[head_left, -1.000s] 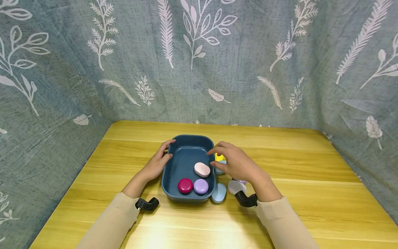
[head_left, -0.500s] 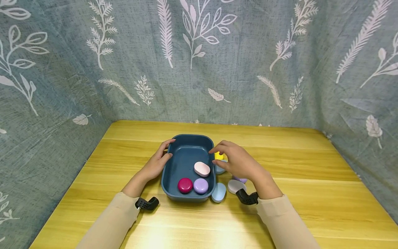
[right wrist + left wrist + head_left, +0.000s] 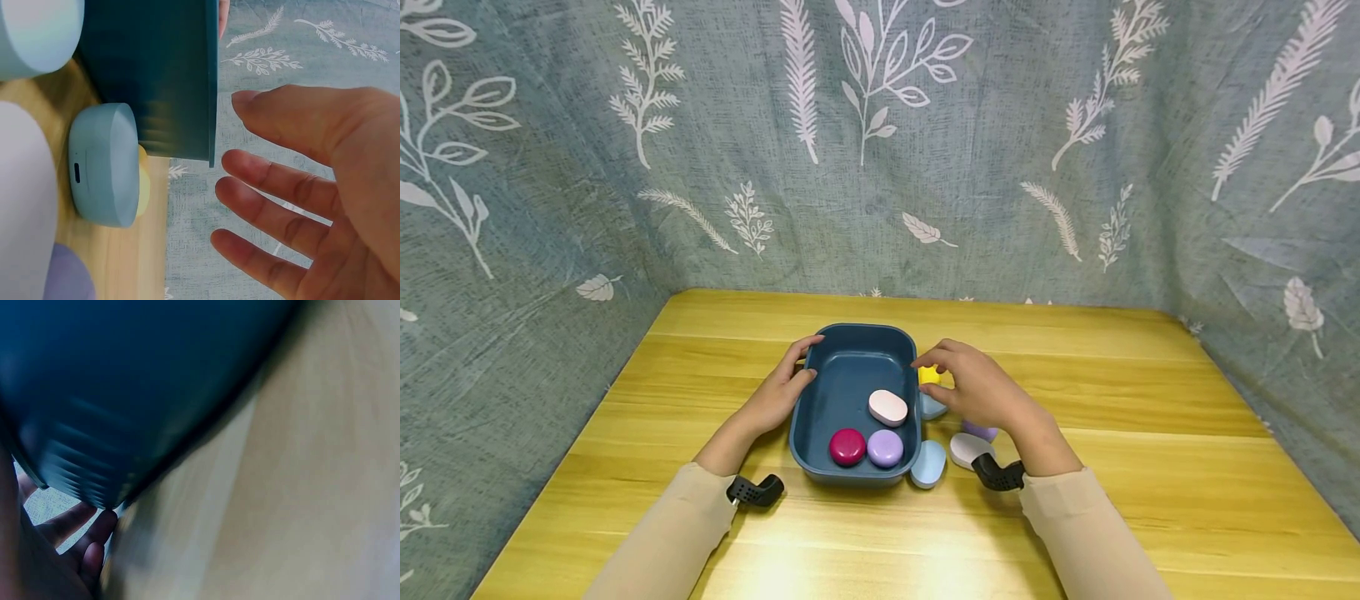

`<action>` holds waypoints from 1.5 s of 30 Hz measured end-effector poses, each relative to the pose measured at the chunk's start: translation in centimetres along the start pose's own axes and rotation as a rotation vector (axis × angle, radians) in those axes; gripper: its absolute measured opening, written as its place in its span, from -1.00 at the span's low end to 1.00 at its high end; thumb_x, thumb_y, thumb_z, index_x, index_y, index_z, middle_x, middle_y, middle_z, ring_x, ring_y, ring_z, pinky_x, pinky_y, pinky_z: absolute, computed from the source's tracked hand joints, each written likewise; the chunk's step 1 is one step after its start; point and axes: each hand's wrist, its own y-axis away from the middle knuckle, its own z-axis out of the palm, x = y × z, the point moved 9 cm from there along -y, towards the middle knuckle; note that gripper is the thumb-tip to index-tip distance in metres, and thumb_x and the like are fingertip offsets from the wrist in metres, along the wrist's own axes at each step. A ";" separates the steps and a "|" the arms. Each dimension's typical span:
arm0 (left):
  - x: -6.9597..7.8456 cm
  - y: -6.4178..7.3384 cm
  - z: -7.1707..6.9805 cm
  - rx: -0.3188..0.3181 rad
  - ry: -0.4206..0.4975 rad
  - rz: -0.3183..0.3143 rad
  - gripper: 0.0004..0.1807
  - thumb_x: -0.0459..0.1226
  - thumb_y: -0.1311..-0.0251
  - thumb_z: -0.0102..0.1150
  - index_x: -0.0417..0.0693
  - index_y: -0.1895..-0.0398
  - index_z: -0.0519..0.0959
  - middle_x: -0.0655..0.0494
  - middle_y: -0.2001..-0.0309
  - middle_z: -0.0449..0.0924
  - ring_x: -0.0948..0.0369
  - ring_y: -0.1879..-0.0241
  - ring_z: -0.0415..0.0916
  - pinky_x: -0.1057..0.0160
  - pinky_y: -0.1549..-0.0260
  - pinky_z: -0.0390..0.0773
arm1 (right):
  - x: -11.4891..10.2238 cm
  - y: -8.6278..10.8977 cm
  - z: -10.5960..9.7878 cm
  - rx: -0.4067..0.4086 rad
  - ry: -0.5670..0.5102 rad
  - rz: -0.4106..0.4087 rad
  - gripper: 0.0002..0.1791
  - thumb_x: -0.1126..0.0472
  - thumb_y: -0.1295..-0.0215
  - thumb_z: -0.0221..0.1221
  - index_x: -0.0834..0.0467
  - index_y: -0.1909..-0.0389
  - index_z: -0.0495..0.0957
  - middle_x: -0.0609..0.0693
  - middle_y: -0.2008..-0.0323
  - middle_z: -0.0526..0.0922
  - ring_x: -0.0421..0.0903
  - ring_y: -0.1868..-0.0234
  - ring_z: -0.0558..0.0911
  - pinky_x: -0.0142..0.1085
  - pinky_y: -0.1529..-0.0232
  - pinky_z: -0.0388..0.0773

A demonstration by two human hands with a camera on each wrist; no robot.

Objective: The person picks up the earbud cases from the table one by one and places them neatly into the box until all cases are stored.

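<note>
A dark blue bin (image 3: 838, 392) holds a crimson round case (image 3: 847, 447), a lilac round case (image 3: 885, 447) and a pale pink oval case (image 3: 888, 407). My left hand (image 3: 775, 400) grips its left side, thumb and index finger at the rim, other fingers along the outer wall. Just past the right rim, my right hand (image 3: 973, 383) hovers with thumb and fingers spread and nothing between them. Below it are a yellow item (image 3: 929, 377) and a light blue earbud case (image 3: 103, 165), whose small port slot shows in the right wrist view.
Beside the bin's right wall lie another light blue case (image 3: 928, 464), a white case (image 3: 972, 450) and a lilac case (image 3: 980, 431), partly covered by the right wrist. A leaf-patterned curtain (image 3: 880, 208) surrounds the wooden table (image 3: 1150, 467) at the back and sides.
My right hand has drawn back a little to the right, from over the bin's rim to just outside it. The left hand, the bin and its contents stay put.
</note>
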 end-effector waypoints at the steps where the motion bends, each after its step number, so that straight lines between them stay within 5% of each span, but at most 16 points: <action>1: 0.0 0.0 0.0 -0.001 0.001 -0.002 -0.47 -0.15 -0.49 -0.22 0.53 -0.44 0.05 0.02 -0.43 0.07 -0.03 -0.39 0.14 -0.19 -0.33 0.17 | 0.1 0.0 0.0 0.000 0.002 0.003 -0.67 0.06 -0.27 0.26 -0.03 -0.05 0.58 -0.09 0.03 0.60 -0.05 0.05 0.58 -0.22 0.04 0.52; 14: 0.1 -0.1 0.1 -0.025 0.036 0.010 -0.44 -0.20 -0.50 -0.26 0.39 -0.49 0.00 -0.11 -0.47 0.01 -0.10 -0.44 0.03 -0.25 -0.30 0.15 | 0.5 0.1 0.2 -0.013 0.024 0.019 -0.62 0.10 -0.25 0.27 0.05 -0.09 0.60 -0.02 -0.01 0.60 -0.09 0.05 0.57 -0.17 0.00 0.53; 22: 0.0 0.0 0.0 -0.003 0.009 -0.011 -0.46 -0.15 -0.49 -0.22 0.55 -0.43 0.05 0.00 -0.45 0.05 -0.04 -0.43 0.08 -0.21 -0.33 0.16 | 1.0 0.4 0.5 -0.062 0.043 0.075 -0.59 0.09 -0.26 0.26 0.06 -0.13 0.57 -0.03 -0.06 0.56 -0.01 -0.07 0.57 -0.10 -0.11 0.50; 45: -0.1 -0.2 0.1 -0.024 0.041 -0.005 -0.47 -0.13 -0.50 -0.24 0.48 -0.46 0.03 -0.04 -0.49 -0.01 -0.05 -0.47 -0.02 -0.22 -0.33 0.13 | 1.9 0.2 2.0 -0.162 0.059 0.119 -0.58 0.12 -0.20 0.31 0.08 -0.10 0.58 0.00 -0.07 0.54 0.01 -0.06 0.56 -0.11 -0.09 0.49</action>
